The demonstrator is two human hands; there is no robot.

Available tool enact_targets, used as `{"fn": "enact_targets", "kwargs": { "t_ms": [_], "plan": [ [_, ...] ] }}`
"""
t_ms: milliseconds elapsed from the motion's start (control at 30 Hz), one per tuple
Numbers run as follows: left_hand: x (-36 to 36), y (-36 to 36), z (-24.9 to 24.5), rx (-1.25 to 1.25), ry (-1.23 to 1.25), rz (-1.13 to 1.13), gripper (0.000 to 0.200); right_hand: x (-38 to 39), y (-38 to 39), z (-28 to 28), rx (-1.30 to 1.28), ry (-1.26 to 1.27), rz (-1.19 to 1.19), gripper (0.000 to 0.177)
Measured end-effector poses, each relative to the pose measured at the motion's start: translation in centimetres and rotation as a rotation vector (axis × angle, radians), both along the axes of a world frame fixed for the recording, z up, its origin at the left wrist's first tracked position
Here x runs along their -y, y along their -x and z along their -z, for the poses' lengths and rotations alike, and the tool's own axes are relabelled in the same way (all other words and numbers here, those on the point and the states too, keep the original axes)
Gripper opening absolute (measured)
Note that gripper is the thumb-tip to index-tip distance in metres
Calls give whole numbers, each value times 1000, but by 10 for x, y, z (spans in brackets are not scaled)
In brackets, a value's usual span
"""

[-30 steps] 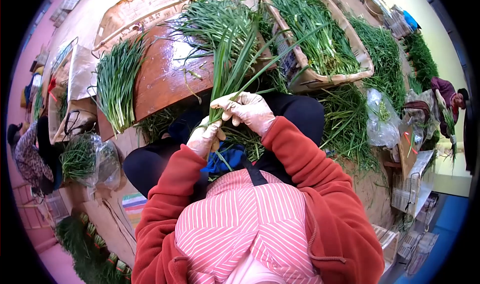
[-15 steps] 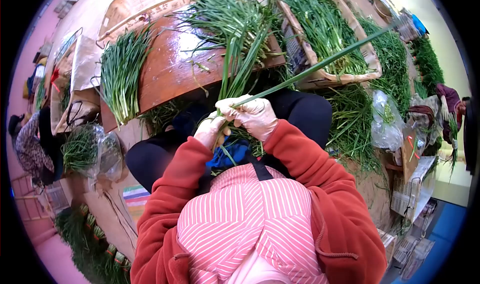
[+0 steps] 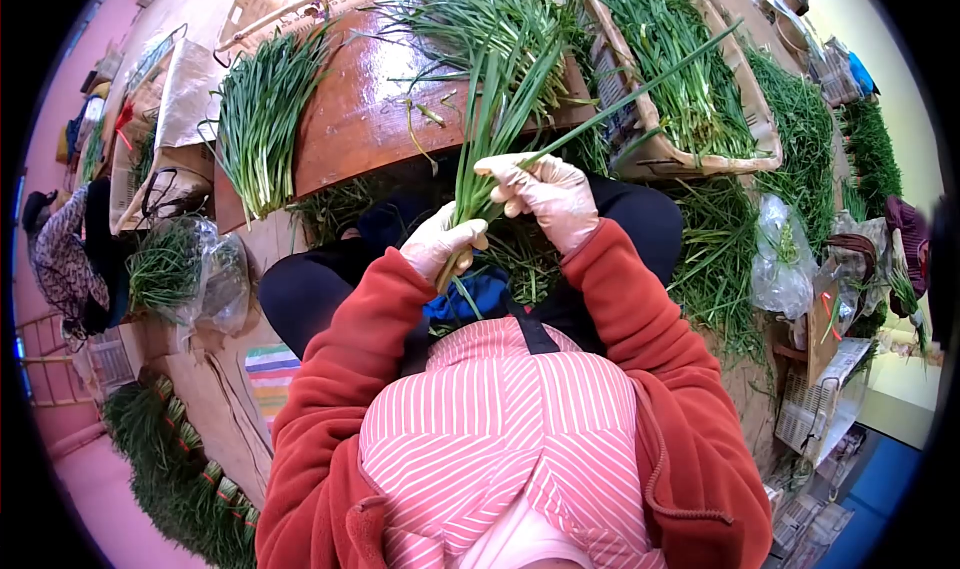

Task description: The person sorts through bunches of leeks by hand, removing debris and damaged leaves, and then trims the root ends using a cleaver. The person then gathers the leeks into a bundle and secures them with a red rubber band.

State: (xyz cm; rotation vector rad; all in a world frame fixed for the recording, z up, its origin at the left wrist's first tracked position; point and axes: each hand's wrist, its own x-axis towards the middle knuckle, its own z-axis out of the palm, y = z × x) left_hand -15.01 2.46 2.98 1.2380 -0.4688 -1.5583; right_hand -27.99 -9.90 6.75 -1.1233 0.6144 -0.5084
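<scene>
Taking my two hands as the middle of the dial, with twelve straight ahead of me, I have my left hand in its pale, thin glove [image 3: 440, 243] closed round the lower part of a bunch of long, flat green leaves with pale stalks [image 3: 468, 177]; the stalk ends poke out toward seven, and the leaves fan up toward twelve, over the near edge of a glossy reddish-brown wooden table [image 3: 350, 141]. My right hand, gloved the same way [image 3: 550, 197], is just beside the bunch at about one, forefinger reaching to the leaves and the other fingers curled. A single long green blade [image 3: 636, 93] runs out from those fingers toward two, but I cannot tell whether they are clamped on it or merely against it. I judge that I am picking the bunch over, parting odd blades from the rest. The next move, to my mind, calls for a firm left hold low on the stalks and a light right pinch that takes only the stray, so its neighbours aren't bent. At twelve on the table lies a loose, tangled heap of green leaves [image 3: 490, 14]; at ten, a straighter bundle of green leaves with whitish stalks [image 3: 262, 124]. At two stands a cream plastic crate full of greens [image 3: 692, 163], its near corner over the floor heap.
</scene>
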Motion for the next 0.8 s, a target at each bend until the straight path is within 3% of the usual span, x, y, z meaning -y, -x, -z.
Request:
{"fn": "enact_targets", "kwargs": {
  "t_ms": [133,300,400,467,533,600,667,733,800],
  "plan": [
    [-3,-3,4,-117,71,48,40,10,4,-9,2,-19,46,23],
    [-8,-4,7,-151,26,95,37,43,42,-39,45,246,251,24],
    [-14,-7,12,-205,16,85,37,60,101,-81,148,404,437,29],
    [-18,-8,6,-306,54,47,36,73,148,-94,-81,641,742,32],
    [-22,-10,2,-382,76,69,33,99,217,-91,-39,617,723,30],
    [-26,-10,-5,-415,121,89,30,109,262,-82,-263,544,1047,36],
    [-31,-11,-11,-466,191,88,28,134,328,-49,-997,320,1030,50],
    [-31,-3,-43,-376,237,-80,29,130,323,-23,-1832,646,1001,63],
    [-31,-14,-34,-408,435,-51,25,111,282,-6,-1106,784,856,53]
  ]
}}
